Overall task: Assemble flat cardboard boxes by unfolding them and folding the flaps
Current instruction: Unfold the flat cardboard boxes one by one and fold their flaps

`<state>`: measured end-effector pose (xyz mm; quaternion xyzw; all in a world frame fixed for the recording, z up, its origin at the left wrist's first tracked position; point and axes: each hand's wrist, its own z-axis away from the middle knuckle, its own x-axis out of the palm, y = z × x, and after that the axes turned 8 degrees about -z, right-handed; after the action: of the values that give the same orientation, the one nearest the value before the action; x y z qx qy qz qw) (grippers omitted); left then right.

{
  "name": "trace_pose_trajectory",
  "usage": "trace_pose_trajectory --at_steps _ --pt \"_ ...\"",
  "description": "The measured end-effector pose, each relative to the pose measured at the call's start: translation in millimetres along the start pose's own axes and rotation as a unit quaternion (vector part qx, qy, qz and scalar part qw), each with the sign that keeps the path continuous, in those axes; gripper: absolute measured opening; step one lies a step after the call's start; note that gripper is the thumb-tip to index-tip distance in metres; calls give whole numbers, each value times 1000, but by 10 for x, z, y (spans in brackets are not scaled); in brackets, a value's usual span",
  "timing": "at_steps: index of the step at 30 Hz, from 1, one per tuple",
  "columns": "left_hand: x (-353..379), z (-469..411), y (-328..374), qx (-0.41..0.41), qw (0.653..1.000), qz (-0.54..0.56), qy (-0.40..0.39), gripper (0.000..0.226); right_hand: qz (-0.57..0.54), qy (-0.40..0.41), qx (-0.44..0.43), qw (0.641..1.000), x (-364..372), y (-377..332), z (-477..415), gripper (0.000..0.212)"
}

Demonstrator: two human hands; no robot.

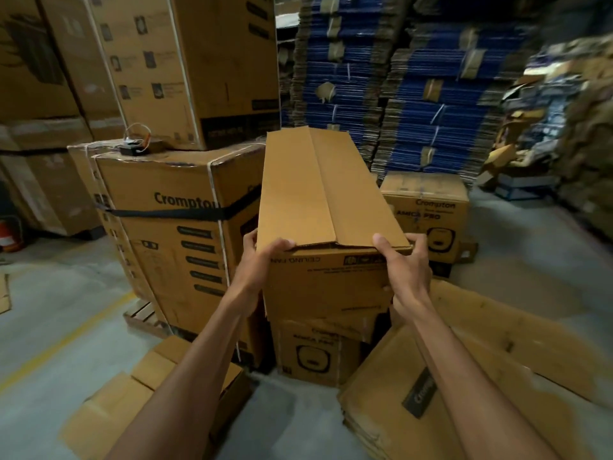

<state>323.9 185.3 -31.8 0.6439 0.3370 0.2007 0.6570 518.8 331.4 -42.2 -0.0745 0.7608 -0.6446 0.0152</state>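
Observation:
A long brown cardboard box [326,194] stands in front of me with its two top flaps folded down and meeting along a seam. It rests on a smaller printed box [308,353]. My left hand [262,260] grips the near left top corner, thumb on the flap. My right hand [406,263] grips the near right top corner, thumb on the flap and fingers curled round the edge. A pile of flat cardboard boxes [464,376] lies at the lower right under my right forearm.
A strapped Crompton carton [172,227] stands close on the left, with more cartons stacked behind. Bundled blue-edged flat cardboard [398,94] is stacked behind. Another small Crompton box [428,210] sits at the right. Flat cardboard [139,393] lies on the floor at lower left.

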Motion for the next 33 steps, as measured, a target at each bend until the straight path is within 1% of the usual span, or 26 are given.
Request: trace_pose_trajectory --at_steps 3,6,7,11,13,15,18,20,23,26,27,30,31,33 --pt "137 -425 63 -7 999 -2 -34 86 10 29 4 1000 85 49 -297 45" --pt "237 -904 46 -10 998 -2 -59 74 10 55 4 998 258 128 -584 45" --pt "259 -1079 14 -11 998 -4 -67 75 9 64 4 998 331 167 -682 44" --pt "278 -1823 -105 -10 995 -29 -94 94 3 102 7 995 728 320 -1078 43" --pt "237 -2255 -151 -20 993 -36 -112 99 10 125 16 992 993 388 -1293 43" --pt "198 -2699 -164 -28 989 -35 -140 95 14 141 24 990 1261 448 -1504 42" --pt "147 -3290 -203 -41 983 -34 -175 81 27 168 52 984 1633 540 -1797 42" --pt "120 -3593 -236 -47 979 -40 -195 78 31 188 68 979 1834 625 -1950 42" --pt "101 -3943 -321 -48 975 -45 -211 76 39 210 81 974 2068 746 -2127 43" --pt "125 -4198 -416 -46 974 -41 -219 67 43 214 81 972 2218 839 -2293 42" --pt "140 -4250 -442 -52 973 -35 -222 68 45 215 80 972 2251 869 -2351 43" --pt "193 -4386 -516 -68 971 -24 -227 89 45 218 86 971 2337 961 -2498 45" --pt "210 -4416 -531 -68 971 -23 -227 91 39 215 86 972 2351 983 -2532 46" --pt "260 -4418 -544 -54 974 -17 -217 84 10 204 88 975 2336 1016 -2554 53"
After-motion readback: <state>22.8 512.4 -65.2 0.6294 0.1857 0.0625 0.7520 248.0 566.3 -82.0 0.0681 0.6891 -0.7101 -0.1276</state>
